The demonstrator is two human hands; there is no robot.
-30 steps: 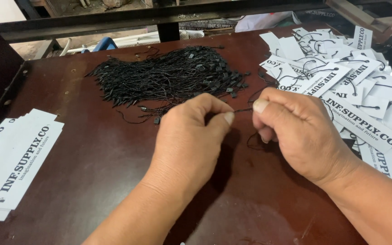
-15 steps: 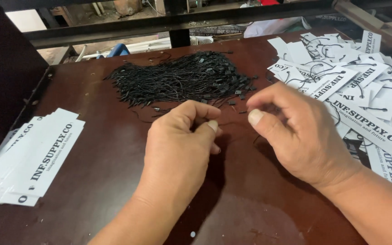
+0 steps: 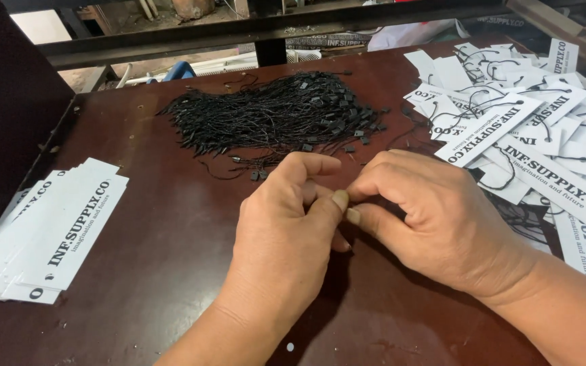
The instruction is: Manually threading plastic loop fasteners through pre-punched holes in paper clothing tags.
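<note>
My left hand (image 3: 286,237) and my right hand (image 3: 435,217) meet fingertip to fingertip over the middle of the dark brown table (image 3: 171,271). Both pinch something very small between thumb and forefinger; it looks like a thin black hang-tag string, mostly hidden by the fingers. Behind the hands lies a heap of black tag strings (image 3: 272,115) with small plastic locks. A loose string (image 3: 252,169) lies just beyond my left hand.
A neat stack of white printed paper tags (image 3: 49,230) rests at the table's left edge. A scattered pile of white tags with black strings attached (image 3: 544,135) covers the right side. A dark metal rail (image 3: 239,34) runs along the back.
My hands have drawn together, so the fingertips now touch; a second ago a short gap with a string stretched across it separated them. The camera has shifted slightly.
</note>
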